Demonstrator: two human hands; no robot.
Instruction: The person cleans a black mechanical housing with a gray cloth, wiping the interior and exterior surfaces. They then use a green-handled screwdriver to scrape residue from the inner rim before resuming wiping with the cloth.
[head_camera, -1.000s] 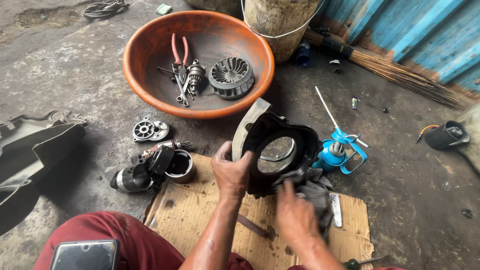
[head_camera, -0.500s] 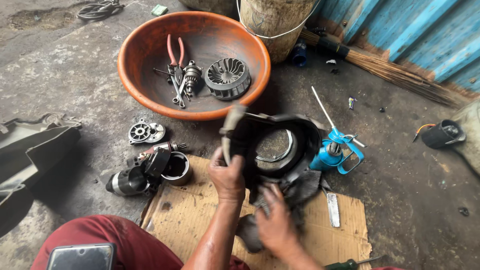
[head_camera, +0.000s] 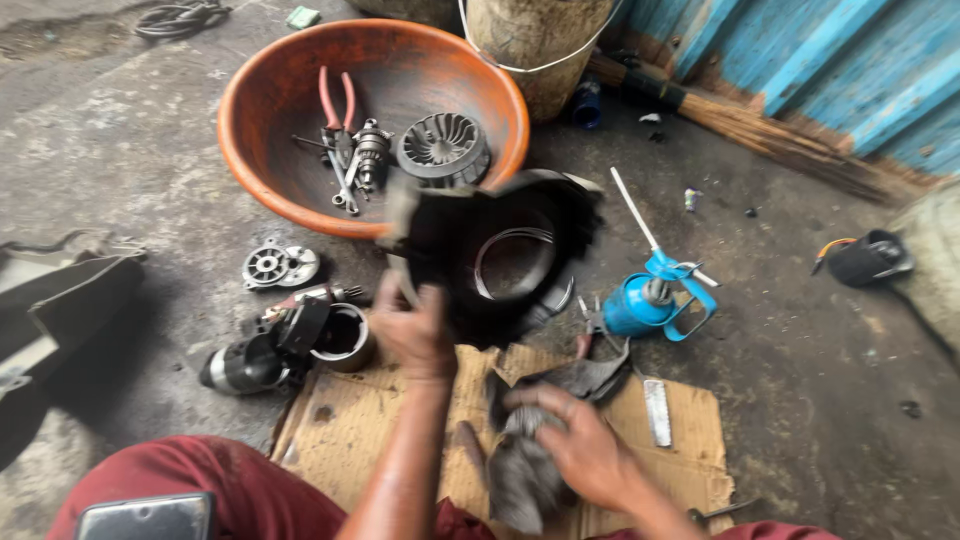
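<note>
While the left hand (head_camera: 418, 330) grips the black fan cover (head_camera: 495, 250) by its lower-left edge, cover is lifted off the floor, tilted, motion-blurred, round opening facing the cam. It hangs betw the orange basin (head_camera: 262, 150) and the cardboard sheet (head_camera: 380, 420); its top-left overlaps the basin's near rim in view, can't tell if touching. Right hand (head_camera: 585, 450) is low over the cardboard, fingers curled round a grey rag (head_camera: 520, 470), clenched on it. Basin holds red-handled pliers (head_camera: 335, 100), a small spanner, a metal shaft part (head_camera: 370, 150) and a finned round fan (head_camera: 443, 148), all near its far-right side; near-left of basin floor is bare. Blue oil can (head_camera: 645, 300) stands just right of the cover, spout pointing up-left, close to cover's right edge. Left of the hand: a motor body (head_camera: 245, 365), open metal ring (head_camera: 343, 335), round plate (head_camera: 280, 265) on concrete. Free floor mostly far left and right of the oil can.
</note>
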